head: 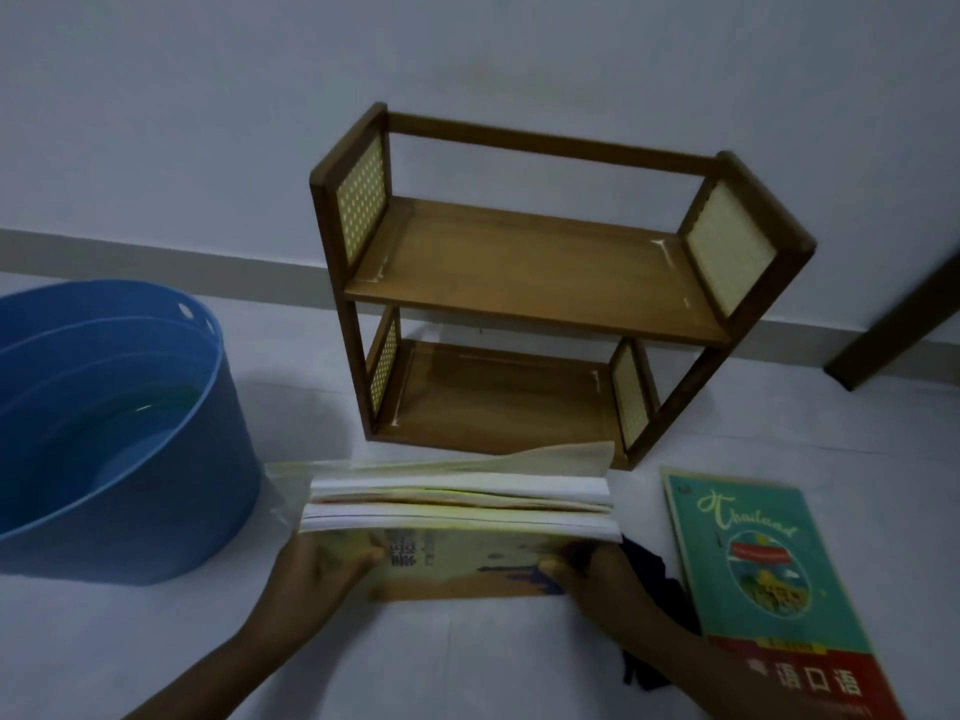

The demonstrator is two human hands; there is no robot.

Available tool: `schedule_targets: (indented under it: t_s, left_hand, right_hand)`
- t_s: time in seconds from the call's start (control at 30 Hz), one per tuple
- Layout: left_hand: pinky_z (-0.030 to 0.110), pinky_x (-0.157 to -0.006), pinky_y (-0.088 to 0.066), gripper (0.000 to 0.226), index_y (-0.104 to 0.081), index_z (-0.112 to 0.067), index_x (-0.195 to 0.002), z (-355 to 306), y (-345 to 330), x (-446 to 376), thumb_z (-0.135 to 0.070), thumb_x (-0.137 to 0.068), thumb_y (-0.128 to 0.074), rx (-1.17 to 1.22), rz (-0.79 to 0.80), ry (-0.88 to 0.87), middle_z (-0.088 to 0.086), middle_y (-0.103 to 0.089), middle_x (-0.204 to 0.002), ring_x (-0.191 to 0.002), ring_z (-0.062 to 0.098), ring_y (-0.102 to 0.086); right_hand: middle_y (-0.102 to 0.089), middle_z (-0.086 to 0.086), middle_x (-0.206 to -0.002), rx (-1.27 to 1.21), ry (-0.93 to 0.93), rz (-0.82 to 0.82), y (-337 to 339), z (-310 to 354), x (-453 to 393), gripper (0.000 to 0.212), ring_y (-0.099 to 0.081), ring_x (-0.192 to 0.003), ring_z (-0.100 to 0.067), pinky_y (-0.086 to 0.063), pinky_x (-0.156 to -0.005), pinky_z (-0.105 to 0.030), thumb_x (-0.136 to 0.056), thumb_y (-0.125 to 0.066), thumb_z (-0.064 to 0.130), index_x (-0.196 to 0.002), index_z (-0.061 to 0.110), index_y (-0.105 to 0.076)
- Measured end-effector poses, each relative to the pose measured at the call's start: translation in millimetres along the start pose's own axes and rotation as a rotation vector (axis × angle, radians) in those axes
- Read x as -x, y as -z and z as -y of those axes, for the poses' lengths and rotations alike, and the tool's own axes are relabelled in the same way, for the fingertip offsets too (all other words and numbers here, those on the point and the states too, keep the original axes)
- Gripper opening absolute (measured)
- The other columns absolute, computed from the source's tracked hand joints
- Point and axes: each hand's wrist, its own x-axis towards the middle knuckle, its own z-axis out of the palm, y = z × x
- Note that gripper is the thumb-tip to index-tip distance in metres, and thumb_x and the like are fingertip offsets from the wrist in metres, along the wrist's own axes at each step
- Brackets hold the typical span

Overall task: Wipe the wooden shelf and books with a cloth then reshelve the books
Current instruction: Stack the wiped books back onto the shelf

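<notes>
A small two-tier wooden shelf [535,272] with woven side panels stands on the floor against the wall, both tiers bare. In front of it I hold a stack of books [457,511], page edges facing the shelf. My left hand [322,563] grips its left near corner and my right hand [587,569] grips its right near corner. A dark cloth [654,589] lies on the floor under my right wrist, partly hidden. A teal "Thailand" book [748,553] lies flat on the floor to the right, on top of another book.
A large blue tub [119,428] stands at the left, close to the stack. A dark wooden furniture leg [904,324] slants down at the far right by the wall. Pale floor surrounds the shelf.
</notes>
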Motion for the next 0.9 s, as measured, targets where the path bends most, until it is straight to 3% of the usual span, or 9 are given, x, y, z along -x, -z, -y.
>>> schedule_targets:
  t_s: [0.07,0.2,0.27,0.33,0.43,0.53,0.63,0.77,0.9]
  left_hand:
    - [0.013,-0.075,-0.054,0.055,-0.064,-0.032,-0.108,-7.1,-1.0,-6.6,-0.059,-0.061,-0.075,0.046,0.023,0.043,-0.024,-0.071,-0.100,-0.093,-0.003,-0.067]
    - [0.033,-0.073,-0.060,0.072,-0.059,-0.022,-0.111,-45.1,8.8,-21.7,-0.060,-0.052,-0.079,0.047,0.006,0.142,-0.007,-0.076,-0.096,-0.086,0.007,-0.072]
    - [0.038,-0.073,-0.060,0.080,-0.060,-0.026,-0.108,-78.5,17.3,-32.9,-0.073,-0.046,-0.075,0.023,0.006,0.131,-0.004,-0.075,-0.097,-0.087,0.010,-0.072]
    - [0.036,-0.069,-0.060,0.082,-0.060,-0.028,-0.106,-120.6,26.5,-47.2,-0.078,-0.043,-0.072,0.002,-0.006,0.068,-0.005,-0.076,-0.093,-0.082,0.009,-0.072]
    - [0.037,-0.067,-0.060,0.047,-0.066,-0.028,-0.098,-188.6,34.2,-77.8,-0.061,-0.066,-0.074,-0.004,-0.015,-0.094,-0.007,-0.077,-0.087,-0.075,0.008,-0.073]
    - [0.044,-0.075,-0.059,0.021,-0.065,-0.032,-0.099,-233.7,32.0,-116.4,-0.035,-0.080,-0.073,0.039,-0.060,-0.186,-0.003,-0.075,-0.094,-0.083,0.014,-0.072]
    - [0.037,-0.073,-0.058,0.024,-0.062,-0.032,-0.101,-254.5,27.6,-156.6,-0.021,-0.083,-0.072,-0.021,-0.074,-0.218,-0.004,-0.072,-0.100,-0.087,0.012,-0.068]
    - [0.037,-0.074,-0.058,0.028,-0.060,-0.014,-0.107,-248.2,23.1,-201.7,-0.019,-0.082,-0.072,-0.149,-0.104,-0.121,0.001,-0.069,-0.101,-0.093,0.020,-0.066]
    - [0.021,-0.055,-0.045,0.027,-0.052,-0.009,-0.103,-236.3,10.0,-223.7,-0.018,-0.085,-0.070,-0.243,-0.172,-0.124,-0.004,-0.060,-0.087,-0.080,0.013,-0.060]
  right_hand:
    - [-0.065,0.006,-0.103,0.001,0.001,0.016,5.3,22.0,2.5,0.074,-0.059,-0.087,0.015,-0.050,-0.078,-0.014,-0.062,-0.069,0.069,-0.114,0.018,-0.053]
    - [-0.060,0.021,-0.112,0.003,0.101,-0.037,28.7,70.2,19.4,0.050,-0.055,-0.095,0.021,-0.044,-0.075,-0.002,-0.090,-0.063,0.015,-0.132,0.026,-0.037]
    - [-0.065,0.023,-0.108,-0.070,0.164,-0.121,49.8,99.6,29.1,0.048,-0.059,-0.096,0.016,-0.047,-0.074,-0.005,-0.086,-0.067,0.028,-0.126,0.035,-0.043]
    - [-0.064,0.018,-0.113,-0.130,0.210,-0.194,70.5,135.8,35.1,0.056,-0.063,-0.096,0.006,-0.051,-0.072,-0.009,-0.072,-0.067,0.059,-0.121,0.041,-0.048]
    - [-0.066,0.003,-0.107,-0.178,0.263,-0.354,101.6,179.9,22.0,0.041,-0.068,-0.082,-0.008,-0.052,-0.055,-0.014,-0.084,-0.062,0.044,-0.122,0.030,-0.052]
    - [-0.065,0.003,-0.107,-0.208,0.284,-0.428,120.0,218.9,-7.5,0.040,-0.067,-0.087,-0.011,-0.054,-0.058,-0.021,-0.090,-0.062,0.027,-0.126,0.026,-0.046]
    - [-0.064,-0.002,-0.107,-0.218,0.188,-0.405,135.5,240.7,-44.1,0.034,-0.065,-0.090,-0.015,-0.050,-0.057,-0.024,-0.093,-0.059,0.022,-0.124,0.021,-0.046]
    - [-0.062,-0.003,-0.108,-0.066,0.173,-0.412,145.1,246.4,-80.1,0.032,-0.061,-0.092,-0.014,-0.048,-0.061,-0.025,-0.094,-0.058,0.019,-0.124,0.016,-0.049]
    - [-0.059,0.003,-0.107,0.118,0.248,-0.466,140.6,237.7,-103.0,0.031,-0.057,-0.096,-0.012,-0.048,-0.067,-0.025,-0.095,-0.056,0.023,-0.125,0.017,-0.049]
